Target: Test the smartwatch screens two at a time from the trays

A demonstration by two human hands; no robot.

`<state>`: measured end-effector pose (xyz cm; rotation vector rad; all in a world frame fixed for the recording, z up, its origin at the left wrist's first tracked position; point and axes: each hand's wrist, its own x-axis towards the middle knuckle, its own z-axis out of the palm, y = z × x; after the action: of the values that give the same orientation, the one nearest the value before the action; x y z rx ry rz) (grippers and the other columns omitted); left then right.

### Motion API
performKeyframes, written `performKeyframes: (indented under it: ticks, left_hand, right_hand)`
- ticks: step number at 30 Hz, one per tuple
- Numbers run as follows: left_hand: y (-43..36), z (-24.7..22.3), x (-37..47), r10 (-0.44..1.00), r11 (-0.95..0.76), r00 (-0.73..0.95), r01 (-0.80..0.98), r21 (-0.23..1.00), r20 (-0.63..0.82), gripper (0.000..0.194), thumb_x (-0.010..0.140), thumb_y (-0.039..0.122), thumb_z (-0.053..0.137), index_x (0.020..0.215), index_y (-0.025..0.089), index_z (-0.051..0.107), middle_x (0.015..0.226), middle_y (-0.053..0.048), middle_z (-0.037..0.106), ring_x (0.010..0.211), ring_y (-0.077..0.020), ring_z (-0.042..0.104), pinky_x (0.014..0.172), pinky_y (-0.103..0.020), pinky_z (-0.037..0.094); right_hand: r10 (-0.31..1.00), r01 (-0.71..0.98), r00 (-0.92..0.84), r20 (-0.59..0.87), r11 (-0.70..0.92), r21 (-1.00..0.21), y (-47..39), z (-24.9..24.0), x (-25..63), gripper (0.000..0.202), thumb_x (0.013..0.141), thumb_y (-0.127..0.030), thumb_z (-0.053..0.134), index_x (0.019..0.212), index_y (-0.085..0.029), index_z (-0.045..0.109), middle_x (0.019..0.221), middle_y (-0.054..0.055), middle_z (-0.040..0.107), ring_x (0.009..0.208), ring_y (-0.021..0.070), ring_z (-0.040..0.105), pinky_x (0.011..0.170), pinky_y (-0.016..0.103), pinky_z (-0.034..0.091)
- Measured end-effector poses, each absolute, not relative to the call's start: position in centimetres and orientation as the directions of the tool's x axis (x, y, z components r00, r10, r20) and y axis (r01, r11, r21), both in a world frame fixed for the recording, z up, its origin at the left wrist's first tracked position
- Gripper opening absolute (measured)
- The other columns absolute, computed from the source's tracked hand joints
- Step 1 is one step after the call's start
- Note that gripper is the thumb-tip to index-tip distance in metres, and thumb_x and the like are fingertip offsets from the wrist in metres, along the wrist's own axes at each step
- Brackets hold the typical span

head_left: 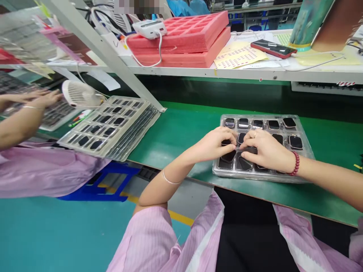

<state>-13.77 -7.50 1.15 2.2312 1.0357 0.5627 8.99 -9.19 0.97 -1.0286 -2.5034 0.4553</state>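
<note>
A clear plastic tray (307, 151) with rows of compartments lies on the green bench in front of me. Dark square smartwatch bodies (295, 142) with rounded corners and metallic rims sit in many of the compartments. My left hand (217, 143) is over the tray's left side, thumb and fingers closed around a dark smartwatch body; another, tilted smartwatch body (228, 156) shows just below the thumb. Close beside it, my right hand (263, 149) has its fingers bent and thumb drawn in over the middle compartments. The fingers partly hide what lies between them.
Left of me stands a stack of similar filled trays (133, 124), near a small white fan (82, 94). A co-worker's arms (25, 117) reach in at far left. The shelf (244, 73) above carries red foam trays (181, 41) and a phone (273, 48).
</note>
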Motion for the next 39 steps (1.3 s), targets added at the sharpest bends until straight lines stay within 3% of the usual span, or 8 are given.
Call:
performKeyframes:
  ticks: [8,12,15,19,23,29,35,39]
  left_hand:
    - [-8.5,0.2,-10.8,0.690,-0.686,0.700,0.551,0.475,0.183,0.014,0.089,0.026,0.057,0.092,0.020,0.070,0.130,-0.011,0.063,0.127,-0.0294,0.053,0.109,-0.049,0.040]
    - [-9.1,-0.1,-7.1,0.595,-0.755,0.793,0.497,0.428,0.128,0.019,0.081,0.033,0.070,0.091,0.017,0.068,0.141,-0.017,0.056,0.139,-0.0393,0.042,0.115,-0.058,0.030]
    - [-10.0,-0.1,-5.6,0.563,-0.762,0.814,0.445,0.471,0.141,0.018,0.076,0.027,0.073,0.088,0.017,0.064,0.140,-0.017,0.057,0.142,-0.0379,0.039,0.115,-0.054,0.032]
    - [-9.1,0.5,-4.7,0.571,-0.684,0.802,0.348,0.641,0.174,0.008,0.079,0.019,0.064,0.085,0.020,0.060,0.105,-0.010,0.070,0.106,-0.0273,0.064,0.093,-0.041,0.050]
    - [-4.2,0.7,-3.7,0.754,-0.250,0.654,0.197,0.948,0.063,0.014,0.078,0.016,0.063,0.091,0.016,0.058,0.075,-0.002,0.067,0.068,-0.0151,0.067,0.061,-0.024,0.049]
    - [1.2,-0.6,-3.9,0.874,0.135,0.476,-0.040,0.990,-0.100,0.022,0.074,0.017,0.071,0.094,0.012,0.063,0.071,-0.002,0.067,0.048,-0.0077,0.061,0.039,-0.014,0.031]
    - [0.6,-0.6,-5.2,0.846,0.291,0.510,-0.195,0.937,-0.156,0.049,0.080,0.026,0.073,0.127,0.019,0.062,0.115,-0.013,0.073,0.076,-0.0144,0.073,0.047,-0.015,0.044]
    - [0.2,-0.1,-5.7,0.812,0.321,0.563,-0.206,0.924,-0.156,0.064,0.080,0.029,0.076,0.140,0.022,0.056,0.121,-0.013,0.071,0.078,-0.0138,0.072,0.053,-0.017,0.048]
  right_hand:
    - [0.661,0.662,-0.747,0.067,0.750,-0.013,-10.3,2.4,14.8,0.030,0.091,-0.027,0.058,0.063,-0.020,0.069,0.069,0.006,0.064,0.067,0.0211,0.057,0.071,0.038,0.035]
    - [0.726,0.723,-0.687,-0.007,0.685,0.092,-12.7,2.1,16.2,0.015,0.082,-0.030,0.068,0.077,-0.016,0.071,0.084,0.012,0.067,0.078,0.0276,0.059,0.073,0.041,0.039]
    - [0.728,0.726,-0.685,-0.004,0.683,-0.075,-14.3,2.4,16.5,0.002,0.081,-0.018,0.065,0.083,-0.017,0.065,0.092,0.012,0.066,0.086,0.0272,0.058,0.075,0.039,0.044]
    - [0.705,0.583,-0.709,-0.020,0.570,-0.579,-12.8,3.7,17.8,0.010,0.079,-0.015,0.063,0.079,-0.021,0.055,0.089,0.006,0.067,0.087,0.0224,0.062,0.075,0.034,0.050]
    - [0.844,0.392,-0.533,-0.063,0.180,-0.902,-7.0,3.0,18.6,0.019,0.079,-0.030,0.070,0.083,-0.021,0.054,0.085,0.005,0.071,0.074,0.0184,0.067,0.060,0.028,0.052]
    - [0.970,0.032,-0.240,-0.044,-0.038,-0.999,-1.1,-0.9,17.4,0.034,0.069,-0.041,0.082,0.085,-0.018,0.062,0.076,0.004,0.073,0.043,0.0071,0.049,0.038,0.019,0.039]
    - [0.931,-0.234,-0.356,-0.077,-0.169,-0.957,-1.1,-2.1,18.2,0.044,0.079,-0.031,0.080,0.121,-0.025,0.067,0.116,0.008,0.073,0.071,0.0125,0.067,0.057,0.023,0.060]
    - [0.892,-0.275,-0.444,-0.082,-0.223,-0.935,-1.2,-1.9,18.7,0.054,0.078,-0.028,0.083,0.129,-0.029,0.065,0.118,0.005,0.071,0.074,0.0110,0.067,0.059,0.021,0.060]
